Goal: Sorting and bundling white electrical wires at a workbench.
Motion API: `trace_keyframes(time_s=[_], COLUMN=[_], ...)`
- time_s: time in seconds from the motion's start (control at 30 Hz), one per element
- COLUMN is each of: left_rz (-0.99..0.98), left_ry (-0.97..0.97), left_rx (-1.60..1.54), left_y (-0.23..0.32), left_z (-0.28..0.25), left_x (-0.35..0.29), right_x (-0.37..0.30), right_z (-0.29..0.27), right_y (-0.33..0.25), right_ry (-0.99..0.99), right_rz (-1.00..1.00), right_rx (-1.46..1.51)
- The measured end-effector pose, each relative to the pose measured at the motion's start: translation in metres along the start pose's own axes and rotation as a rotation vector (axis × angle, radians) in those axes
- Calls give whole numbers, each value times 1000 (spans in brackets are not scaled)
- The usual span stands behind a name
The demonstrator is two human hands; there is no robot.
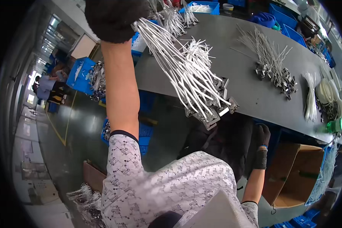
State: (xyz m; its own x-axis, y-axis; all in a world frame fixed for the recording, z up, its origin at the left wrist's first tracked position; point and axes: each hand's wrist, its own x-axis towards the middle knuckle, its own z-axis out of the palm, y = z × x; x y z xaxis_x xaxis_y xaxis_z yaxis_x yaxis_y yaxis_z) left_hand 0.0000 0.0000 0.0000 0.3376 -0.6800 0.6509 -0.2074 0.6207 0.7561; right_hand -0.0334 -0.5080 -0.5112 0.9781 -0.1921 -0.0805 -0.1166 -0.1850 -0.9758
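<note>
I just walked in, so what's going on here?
A person in a white patterned shirt holds a bundle of white wires in the black-gloved left grip, the bundle's metal ends appearing over the near edge of the grey tabletop. The dark-gloved right grip is low by that edge; whether it holds anything is unclear. A loose pile of pale wires with metal ends lies on the tabletop.

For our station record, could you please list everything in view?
Table: one, grey, centre right.
Held wire bundle: one, white, upper centre.
Other wire bundles: several, whitish, mainly on table.
Bins: several, blue, around table.
Cardboard box: one, brown, lower right.
Container: one, green, right edge.
Other person: one, greyish top, left background.
Patterned shirt: one, whitish, bottom centre.
Left grip: one, black glove, top, left of centre.
Right grip: one, dark glove, by table edge.
</note>
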Motion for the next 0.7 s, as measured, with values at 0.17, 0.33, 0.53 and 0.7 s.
trace_keyframes(time_s=[0.17, 0.33, 0.53, 0.7], left_rz=[-21, 94, -129, -51], left_ry=[42, 49, 1237, 1348], left_rx=[87, -378, 296, 610], left_y=[21, -23, -62, -119], left_z=[-16, -85, -166, -305], left_x=[-17, -17, -19, -14], right_x=[7, 55, 127, 172], right_z=[26, 80, 189, 234], right_y=[-37, -24, -62, -52], right_ry=[-169, -211, -114, -67], right_rz=[146, 70, -167, -426], right_rx=[-19, -117, -577, -692])
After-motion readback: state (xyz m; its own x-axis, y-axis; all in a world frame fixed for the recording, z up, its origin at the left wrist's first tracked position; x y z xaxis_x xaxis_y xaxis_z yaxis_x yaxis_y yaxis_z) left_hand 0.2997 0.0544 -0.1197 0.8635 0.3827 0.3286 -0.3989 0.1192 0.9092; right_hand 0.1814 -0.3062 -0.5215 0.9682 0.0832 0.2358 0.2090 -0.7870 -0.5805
